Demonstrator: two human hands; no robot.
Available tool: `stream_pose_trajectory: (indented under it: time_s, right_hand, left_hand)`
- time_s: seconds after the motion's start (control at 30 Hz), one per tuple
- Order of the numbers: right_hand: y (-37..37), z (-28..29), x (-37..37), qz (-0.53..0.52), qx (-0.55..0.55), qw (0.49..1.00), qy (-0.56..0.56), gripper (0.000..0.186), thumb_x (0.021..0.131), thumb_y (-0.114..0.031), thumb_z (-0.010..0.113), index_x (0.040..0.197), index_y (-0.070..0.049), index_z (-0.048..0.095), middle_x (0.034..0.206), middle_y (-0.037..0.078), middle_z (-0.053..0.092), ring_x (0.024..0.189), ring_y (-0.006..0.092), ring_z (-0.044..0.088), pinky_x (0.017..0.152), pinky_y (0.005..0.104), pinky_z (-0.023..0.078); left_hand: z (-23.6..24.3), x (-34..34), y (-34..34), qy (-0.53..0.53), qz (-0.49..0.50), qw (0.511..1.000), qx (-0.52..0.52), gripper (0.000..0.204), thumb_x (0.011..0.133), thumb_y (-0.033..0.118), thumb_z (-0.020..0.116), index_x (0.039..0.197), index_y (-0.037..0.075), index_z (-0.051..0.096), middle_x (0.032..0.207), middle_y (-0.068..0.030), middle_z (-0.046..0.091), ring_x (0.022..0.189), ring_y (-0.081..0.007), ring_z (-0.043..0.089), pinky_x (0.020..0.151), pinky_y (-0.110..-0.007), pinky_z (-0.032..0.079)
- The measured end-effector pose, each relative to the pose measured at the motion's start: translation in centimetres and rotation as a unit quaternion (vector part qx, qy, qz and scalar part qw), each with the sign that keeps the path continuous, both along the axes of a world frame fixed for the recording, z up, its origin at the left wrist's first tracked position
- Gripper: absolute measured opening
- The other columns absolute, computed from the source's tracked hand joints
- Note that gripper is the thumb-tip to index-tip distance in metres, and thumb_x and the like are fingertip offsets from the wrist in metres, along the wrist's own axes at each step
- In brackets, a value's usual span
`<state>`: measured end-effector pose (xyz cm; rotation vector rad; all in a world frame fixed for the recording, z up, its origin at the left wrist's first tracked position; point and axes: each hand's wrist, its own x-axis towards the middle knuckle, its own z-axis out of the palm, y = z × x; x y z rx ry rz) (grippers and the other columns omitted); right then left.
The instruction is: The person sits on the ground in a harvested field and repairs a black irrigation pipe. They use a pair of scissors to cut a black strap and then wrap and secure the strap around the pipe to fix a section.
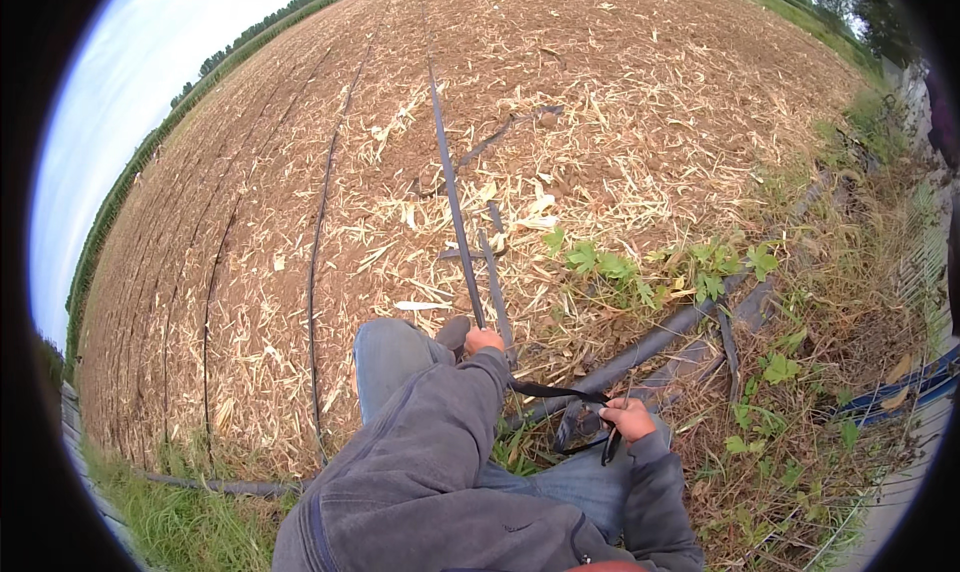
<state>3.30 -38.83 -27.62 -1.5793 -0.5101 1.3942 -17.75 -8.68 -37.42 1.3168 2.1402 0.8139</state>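
Head view: the left hand (484,340) is closing its grip around a black tape (452,197) stretching away across the field (250,222). The right hand (628,417) is clamping the tape's end beside a pipe (640,349).

A flat black drip tape (452,197) stretches taut across the straw-strewn field.

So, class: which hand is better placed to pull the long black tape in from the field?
Probably the left hand: it grips the tape where the long run across the soil begins. The right hand holds only the slack end beside the pipe.
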Motion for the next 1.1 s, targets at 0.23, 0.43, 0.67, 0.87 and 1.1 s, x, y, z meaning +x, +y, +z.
stream_pose_trajectory:
  time_s: [0.23, 0.43, 0.67, 0.87, 1.1]
  right_hand:
    - [1.0, 2.2, -0.1, 0.080, -0.016, 0.996, 0.046, 0.011, 0.084, -0.008, 0.072, 0.080, 0.001, 0.070, 0.069, 0.005, 0.066, 0.058, 0.0126, 0.060, 0.056, 0.0291, 0.046]
    - [3.0, 0.0, -1.7, 0.077, -0.013, 0.992, -0.102, 0.017, 0.084, -0.013, 0.075, 0.087, 0.004, 0.073, 0.072, 0.006, 0.069, 0.064, 0.0158, 0.063, 0.062, 0.0311, 0.049]
    - [8.2, -8.5, -4.8, 0.048, -0.072, 0.962, -0.260, 0.020, 0.080, -0.014, 0.080, 0.090, 0.002, 0.074, 0.077, 0.009, 0.073, 0.068, 0.0172, 0.066, 0.065, 0.0346, 0.053]
    - [7.3, -12.6, -6.1, 0.077, -0.061, 0.971, -0.216, 0.022, 0.078, -0.010, 0.082, 0.094, 0.003, 0.074, 0.082, 0.011, 0.074, 0.073, 0.0176, 0.068, 0.069, 0.0350, 0.054]
    - [4.5, -15.6, -3.2, 0.017, -0.117, 0.970, -0.212, 0.021, 0.081, -0.009, 0.081, 0.095, 0.003, 0.072, 0.088, 0.014, 0.073, 0.074, 0.0230, 0.067, 0.069, 0.0415, 0.054]
  left_hand:
    - [0.1, 2.1, 8.5, -0.128, -0.035, 0.989, 0.069, 0.018, 0.095, 0.014, 0.059, 0.083, 0.004, 0.070, 0.068, -0.0097, 0.066, 0.068, -0.0209, 0.066, 0.060, -0.038, 0.050]
    - [0.5, 4.1, 11.9, -0.498, -0.114, 0.857, -0.075, 0.011, 0.100, 0.008, 0.050, 0.097, 0.002, 0.060, 0.074, -0.0053, 0.060, 0.062, -0.0172, 0.057, 0.054, -0.031, 0.050]
    - [0.9, 8.8, 6.6, -0.493, -0.143, 0.849, -0.122, 0.007, 0.096, 0.002, 0.052, 0.097, 0.002, 0.059, 0.077, -0.0067, 0.063, 0.061, -0.0183, 0.059, 0.054, -0.034, 0.050]
    - [-1.9, 5.8, 3.7, -0.514, -0.098, 0.831, -0.190, 0.008, 0.101, 0.006, 0.049, 0.101, 0.002, 0.056, 0.076, -0.0080, 0.060, 0.061, -0.0195, 0.058, 0.054, -0.033, 0.049]
    - [-3.4, 9.7, -0.5, -0.511, -0.142, 0.824, -0.200, 0.011, 0.102, 0.008, 0.050, 0.105, -0.001, 0.057, 0.078, -0.0097, 0.061, 0.065, -0.0215, 0.060, 0.059, -0.034, 0.051]
